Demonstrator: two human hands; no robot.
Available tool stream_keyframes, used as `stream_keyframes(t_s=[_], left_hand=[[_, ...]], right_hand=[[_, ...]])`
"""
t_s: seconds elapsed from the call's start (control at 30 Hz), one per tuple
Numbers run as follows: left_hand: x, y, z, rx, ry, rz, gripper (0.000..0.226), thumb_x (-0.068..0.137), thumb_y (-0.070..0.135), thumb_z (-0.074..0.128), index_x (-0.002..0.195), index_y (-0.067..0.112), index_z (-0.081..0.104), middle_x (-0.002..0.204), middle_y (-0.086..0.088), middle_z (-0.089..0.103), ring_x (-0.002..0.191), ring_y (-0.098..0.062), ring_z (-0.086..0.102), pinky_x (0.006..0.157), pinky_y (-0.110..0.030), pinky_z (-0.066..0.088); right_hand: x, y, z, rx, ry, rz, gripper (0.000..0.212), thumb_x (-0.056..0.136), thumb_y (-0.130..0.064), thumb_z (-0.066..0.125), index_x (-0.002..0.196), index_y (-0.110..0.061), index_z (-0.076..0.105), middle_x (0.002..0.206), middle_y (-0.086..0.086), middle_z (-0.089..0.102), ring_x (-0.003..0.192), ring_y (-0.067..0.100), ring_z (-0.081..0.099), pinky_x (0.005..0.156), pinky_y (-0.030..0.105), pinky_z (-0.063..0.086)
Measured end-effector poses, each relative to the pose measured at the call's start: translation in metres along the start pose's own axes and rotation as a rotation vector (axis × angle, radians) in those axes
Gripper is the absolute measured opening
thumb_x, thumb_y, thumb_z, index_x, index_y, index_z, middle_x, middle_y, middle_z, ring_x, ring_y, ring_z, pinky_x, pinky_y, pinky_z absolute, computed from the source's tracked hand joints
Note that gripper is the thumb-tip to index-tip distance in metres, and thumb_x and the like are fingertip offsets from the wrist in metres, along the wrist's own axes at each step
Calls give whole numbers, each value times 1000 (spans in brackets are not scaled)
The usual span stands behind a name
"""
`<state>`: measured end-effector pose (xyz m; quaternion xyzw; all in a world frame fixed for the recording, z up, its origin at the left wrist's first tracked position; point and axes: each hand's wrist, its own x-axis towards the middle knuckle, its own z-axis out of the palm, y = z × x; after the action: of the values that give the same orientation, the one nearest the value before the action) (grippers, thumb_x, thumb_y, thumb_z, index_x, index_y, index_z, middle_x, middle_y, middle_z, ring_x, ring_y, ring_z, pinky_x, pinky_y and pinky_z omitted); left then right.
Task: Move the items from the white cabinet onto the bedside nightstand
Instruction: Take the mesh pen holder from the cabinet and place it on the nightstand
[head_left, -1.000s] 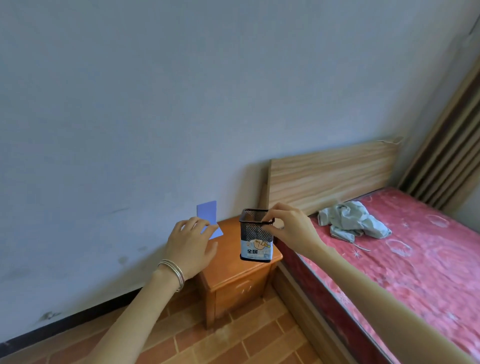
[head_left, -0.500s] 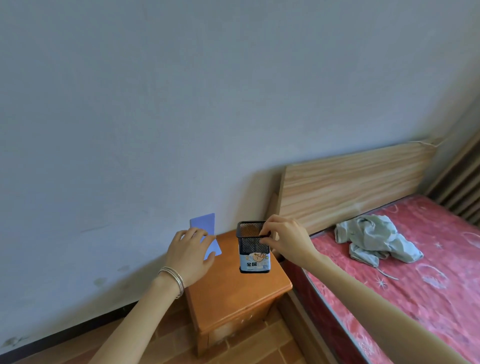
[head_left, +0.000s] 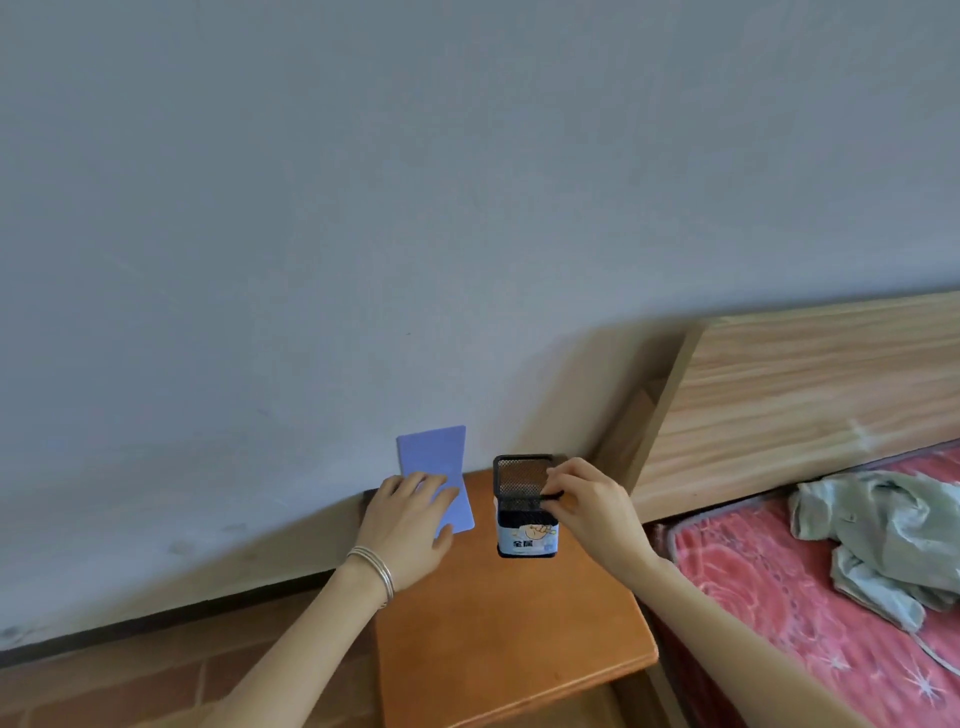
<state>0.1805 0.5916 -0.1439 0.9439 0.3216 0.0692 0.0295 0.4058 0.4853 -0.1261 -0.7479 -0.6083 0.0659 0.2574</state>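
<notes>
The right hand (head_left: 592, 514) was pinching the near rim of a black mesh pen holder (head_left: 523, 483) between the thumb and the curled fingers. The holder stood upright, with a white and blue label on its lower part. It was over the far part of the wooden nightstand (head_left: 519, 634), a little right of the middle. I could not tell whether its base was already touching the top or was just above it.

The left hand (head_left: 410, 525) was on the left of the holder, apart from it. Its fingers lay nearly straight over the lower part of a lilac bent plate (head_left: 434, 457), and the thumb was at the near edge of that part, so the hand held the plate. The upper part of the plate stood up in front of the grey wall (head_left: 363, 208), at the far left corner of the nightstand. Thin silver bracelets (head_left: 374, 566) were around the left wrist.

To the right of the nightstand was a bed with a wooden headboard (head_left: 805, 400) and a red patterned mattress (head_left: 779, 613). A crumpled grey-green cloth (head_left: 883, 535) lay on the mattress. On the near left, the floor (head_left: 130, 680) was of reddish brick tiles.
</notes>
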Motion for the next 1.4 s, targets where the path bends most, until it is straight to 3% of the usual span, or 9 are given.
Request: stream_keyframes(t_s=[0.1, 0.27, 0.57, 0.73, 0.93, 1.07, 1.17, 1.27, 1.4], left_hand=[[11, -16, 66, 3, -120, -32, 44, 70, 40, 44, 96, 21, 74, 102, 1, 70, 90, -17, 66, 73, -30, 53], [31, -29, 177, 26, -233, -56, 45, 60, 39, 59, 99, 22, 74, 108, -1, 69, 95, -21, 67, 74, -37, 56], [68, -47, 286, 8, -217, -47, 42, 55, 43, 67, 93, 27, 72, 108, 4, 68, 95, -20, 66, 66, -33, 56], [68, -50, 301, -98, -153, -97, 43, 58, 36, 69, 99, 24, 68, 114, 6, 65, 104, -19, 62, 60, -30, 56], [74, -45, 295, -106, -257, -148, 45, 92, 35, 43, 136, 25, 41, 149, 11, 27, 139, -12, 17, 97, -29, 39], [80, -46, 288, -91, -311, -157, 45, 93, 35, 41, 137, 26, 39, 149, 10, 26, 139, -10, 15, 94, -29, 41], [87, -47, 283, -59, -397, -155, 45, 93, 35, 41, 137, 26, 40, 149, 8, 27, 138, -12, 17, 92, -31, 42], [96, -49, 268, -17, -527, -138, 46, 94, 34, 41, 140, 25, 39, 151, 5, 25, 138, -15, 19, 102, -34, 33], [100, -41, 220, 46, -489, -146, 44, 95, 33, 40, 138, 28, 42, 151, 1, 28, 137, -17, 23, 105, -35, 27]], right_hand=[[13, 39, 52, 10, 38, -35, 6, 76, -9, 74, 78, -12, 70, 95, -5, 63, 91, 14, 66, 66, 33, 56], [31, 102, 140, 9, 104, -142, 13, 71, 0, 77, 76, -9, 70, 94, 0, 65, 93, 12, 65, 65, 24, 54], [56, 175, 236, 38, 171, -301, 6, 78, 1, 70, 77, -4, 68, 100, 5, 65, 106, 12, 60, 82, 16, 48], [66, 179, 254, 82, 241, -310, 5, 80, -5, 64, 77, -4, 68, 99, 5, 65, 106, 10, 59, 82, 7, 43], [85, 175, 266, 36, 258, -312, 11, 85, -7, 58, 80, -4, 68, 100, 5, 67, 105, 11, 60, 67, 21, 50], [84, 175, 269, -22, 291, -315, 15, 85, -8, 54, 80, -6, 68, 99, 4, 68, 97, 17, 64, 69, 23, 49], [85, 173, 269, -90, 299, -344, 16, 73, 7, 66, 81, -6, 70, 93, 5, 69, 105, 16, 56, 85, 25, 42], [87, 168, 258, -164, 180, -347, 31, 65, 3, 78, 93, -9, 72, 104, 6, 67, 104, 15, 53, 97, 35, 39], [88, 145, 210, -169, 56, -278, 42, 63, -2, 79, 103, -13, 71, 105, 2, 68, 90, 20, 60, 84, 37, 51]])
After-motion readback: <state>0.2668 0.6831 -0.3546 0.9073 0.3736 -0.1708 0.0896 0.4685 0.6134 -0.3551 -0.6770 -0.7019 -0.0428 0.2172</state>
